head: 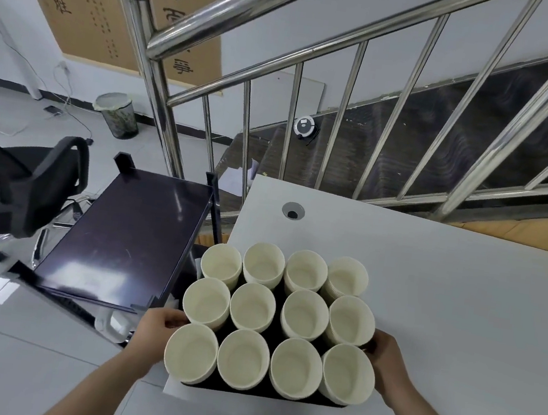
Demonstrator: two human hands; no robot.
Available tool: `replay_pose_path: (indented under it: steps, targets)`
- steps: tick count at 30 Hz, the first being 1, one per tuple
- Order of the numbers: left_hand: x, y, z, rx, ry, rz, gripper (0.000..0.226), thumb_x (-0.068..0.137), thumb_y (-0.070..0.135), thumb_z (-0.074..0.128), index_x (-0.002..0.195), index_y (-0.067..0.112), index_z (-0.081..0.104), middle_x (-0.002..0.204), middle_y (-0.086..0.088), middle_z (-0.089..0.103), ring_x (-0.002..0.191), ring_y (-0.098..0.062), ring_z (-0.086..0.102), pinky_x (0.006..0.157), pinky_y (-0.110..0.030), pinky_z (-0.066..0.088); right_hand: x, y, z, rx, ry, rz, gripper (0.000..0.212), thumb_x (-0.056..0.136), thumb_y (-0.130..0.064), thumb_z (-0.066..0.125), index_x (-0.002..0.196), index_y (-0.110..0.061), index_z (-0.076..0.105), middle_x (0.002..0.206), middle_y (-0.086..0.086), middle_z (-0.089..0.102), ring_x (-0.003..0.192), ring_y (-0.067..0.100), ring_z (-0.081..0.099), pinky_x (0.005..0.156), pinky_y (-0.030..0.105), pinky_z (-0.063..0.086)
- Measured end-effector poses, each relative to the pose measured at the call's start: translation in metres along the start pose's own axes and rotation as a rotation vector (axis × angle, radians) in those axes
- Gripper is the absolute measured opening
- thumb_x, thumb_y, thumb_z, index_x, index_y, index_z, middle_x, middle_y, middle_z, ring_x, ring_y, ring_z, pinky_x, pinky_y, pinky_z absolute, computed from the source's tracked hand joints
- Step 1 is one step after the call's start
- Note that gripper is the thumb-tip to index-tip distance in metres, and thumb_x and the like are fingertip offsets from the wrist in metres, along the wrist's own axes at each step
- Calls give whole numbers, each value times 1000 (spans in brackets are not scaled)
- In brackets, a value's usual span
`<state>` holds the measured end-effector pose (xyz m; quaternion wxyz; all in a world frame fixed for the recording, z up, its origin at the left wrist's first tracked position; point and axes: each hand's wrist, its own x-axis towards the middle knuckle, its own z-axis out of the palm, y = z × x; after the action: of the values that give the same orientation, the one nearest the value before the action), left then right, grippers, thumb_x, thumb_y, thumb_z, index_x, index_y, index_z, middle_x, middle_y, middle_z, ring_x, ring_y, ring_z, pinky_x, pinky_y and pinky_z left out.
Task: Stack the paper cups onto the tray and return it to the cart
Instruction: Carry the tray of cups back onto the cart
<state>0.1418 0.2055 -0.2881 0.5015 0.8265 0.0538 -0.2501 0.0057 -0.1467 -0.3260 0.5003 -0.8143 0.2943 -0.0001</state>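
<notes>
Several stacks of cream paper cups (253, 306) stand in a tight grid on a black tray (260, 395), of which only the near edge shows. The tray sits over the left near corner of the grey table (444, 297). My left hand (161, 326) grips the tray's left side, fingers curled under the cups. My right hand (385, 359) grips its right side. To the left, lower down, stands the black cart (124, 234) with a bare, glossy top shelf.
A steel stair railing (162, 97) rises behind the cart and table. A black office chair (19, 186) stands left of the cart. A waste bin (118, 115) and cables lie on the tiled floor. The table has a cable hole (293, 211).
</notes>
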Motion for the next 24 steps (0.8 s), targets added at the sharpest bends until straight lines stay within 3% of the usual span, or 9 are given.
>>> replay_pose_path:
  steps: [5,9,12,17,24]
  targets:
    - [-16,-15,-17,0,75,-11,31,75,-2,73,55,21,71,59,3,68,57,-9,60,54,-23,46,3,-14,14,-44,-50,-36,31,55,-40,73,72,-15,68,73,2,72,74,23,69,68,46,56]
    - [-27,-26,-45,-36,130,-26,22,76,-3,72,65,16,72,55,7,67,53,-5,57,51,-21,44,-2,-35,39,-60,-92,-48,35,53,-43,74,72,-15,68,76,7,72,72,21,67,69,48,56]
    - [-32,-36,-71,-60,141,-31,21,76,-5,70,68,15,73,56,7,68,50,-5,59,48,-20,46,-7,-49,62,-67,-117,-45,39,52,-44,74,75,-14,68,79,7,73,81,30,70,70,47,57]
    - [-35,-61,-124,-74,135,-37,19,75,-5,72,68,13,75,61,0,70,53,-7,61,47,-21,47,-24,-80,110,-70,-122,-30,28,57,-32,76,74,-10,69,80,12,72,69,14,61,66,44,56]
    - [-33,-87,-208,-61,101,-14,14,78,-3,72,72,10,73,54,6,67,45,0,58,40,-16,42,-60,-118,187,-22,-103,27,32,62,-28,72,77,-1,67,73,9,67,68,14,56,61,35,48]
